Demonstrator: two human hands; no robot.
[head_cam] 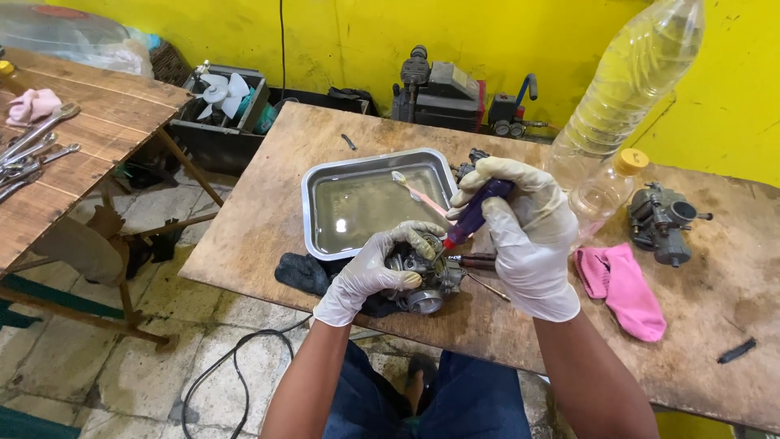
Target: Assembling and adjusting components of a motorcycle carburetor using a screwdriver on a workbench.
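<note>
Fingers of the right hand [528, 236], gloved in white, were wrapped tight around the purple handle of a screwdriver [475, 213], its tip pressed down into the carburetor [422, 280]; those of the left hand [382, 264], gloved the same, were curled shut over that carburetor's left side, steadying it on a dark rag [302, 272] at the near edge of the wooden table [268, 211]. Behind the hands sat a metal tray [313, 207] of murky liquid with a toothbrush [418, 193] lying across its right corner. At the right leaned a large clear plastic bottle [634, 81] of yellowish fluid (tilted, its cap end down by the table), a pink cloth [626, 289] lay nearby, and 1 more carburetor [662, 221] stood well apart beyond it.
</note>
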